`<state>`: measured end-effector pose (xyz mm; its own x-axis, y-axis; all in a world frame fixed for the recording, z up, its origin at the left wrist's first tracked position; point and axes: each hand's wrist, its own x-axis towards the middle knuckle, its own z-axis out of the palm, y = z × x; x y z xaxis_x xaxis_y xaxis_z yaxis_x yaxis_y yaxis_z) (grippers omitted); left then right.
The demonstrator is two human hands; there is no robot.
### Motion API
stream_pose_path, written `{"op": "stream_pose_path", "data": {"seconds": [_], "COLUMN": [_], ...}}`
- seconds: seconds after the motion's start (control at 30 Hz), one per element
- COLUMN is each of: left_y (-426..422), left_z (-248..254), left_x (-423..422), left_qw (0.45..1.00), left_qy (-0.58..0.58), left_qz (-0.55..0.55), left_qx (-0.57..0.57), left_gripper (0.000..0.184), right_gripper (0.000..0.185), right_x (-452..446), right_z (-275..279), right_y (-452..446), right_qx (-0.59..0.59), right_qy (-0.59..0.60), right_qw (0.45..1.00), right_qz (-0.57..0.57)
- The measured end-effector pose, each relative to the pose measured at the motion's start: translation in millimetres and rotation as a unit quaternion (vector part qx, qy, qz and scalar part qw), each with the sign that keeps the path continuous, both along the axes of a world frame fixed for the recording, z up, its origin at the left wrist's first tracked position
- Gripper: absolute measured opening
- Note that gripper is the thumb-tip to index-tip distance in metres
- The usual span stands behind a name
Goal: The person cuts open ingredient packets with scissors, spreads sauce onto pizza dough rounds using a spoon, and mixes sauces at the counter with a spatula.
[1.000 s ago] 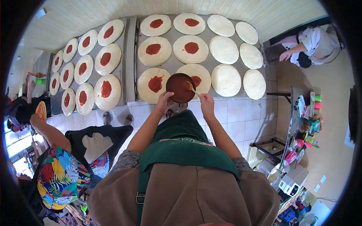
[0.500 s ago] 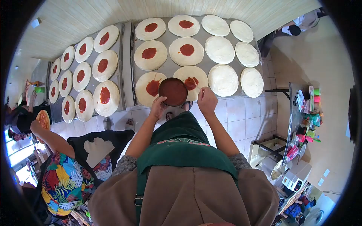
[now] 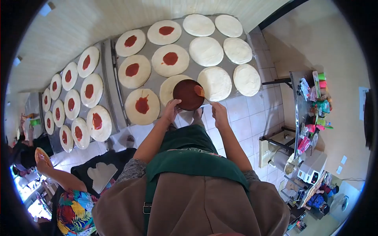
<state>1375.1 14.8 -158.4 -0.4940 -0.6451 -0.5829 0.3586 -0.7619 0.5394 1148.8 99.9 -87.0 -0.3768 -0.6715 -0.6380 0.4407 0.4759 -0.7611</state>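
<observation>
One wide counter (image 3: 154, 80) spreads before us, with a co-worker (image 3: 76, 210) near on our left, and it carries twelve dough rounds (image 3: 136, 80): five showing red sauce (image 3: 142, 105), six bare, and one whose middle the brown bowl (image 3: 187, 101) blocks from view. That bowl appears over the counter's near edge, gripped by our left hand (image 3: 170, 111), while our right hand (image 3: 219, 114), held apart, closes on the spoon (image 3: 200, 91). Half a second ago the spoon was at that covered round; now it is over the bowl, sauce on its tip, so spreading there is paused.
</observation>
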Motion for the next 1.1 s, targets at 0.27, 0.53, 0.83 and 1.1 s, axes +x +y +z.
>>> {"op": "stream_pose_path", "data": {"seconds": [0.27, 0.53, 0.83, 1.1], "left_y": [-14.4, -27.2, -34.5, -35.0], "left_z": [30.6, 23.2, 12.3, 11.3], "left_x": [-47.1, -72.2, -86.6, -69.8], "left_qw": [0.998, 0.998, 0.999, 0.998], "left_qy": [-0.058, -0.059, -0.041, -0.049], "left_qz": [0.004, -0.008, -0.033, -0.019], "left_qx": [0.005, 0.000, -0.015, -0.017], "left_gripper": [0.036, 0.032, 0.031, 0.039], "right_gripper": [0.014, 0.012, 0.019, 0.016], "right_x": [-73.6, -64.5, -67.3, -86.8], "right_z": [-28.0, 28.7, -15.1, -19.2], "right_y": [-4.6, -26.1, -21.6, -22.7], "right_qx": [-0.038, -0.043, 0.026, -0.061], "right_qy": [0.541, 0.566, 0.014, 0.322], "right_qw": [0.838, 0.813, 0.999, 0.944], "right_qz": [0.061, 0.127, -0.025, -0.037]}}
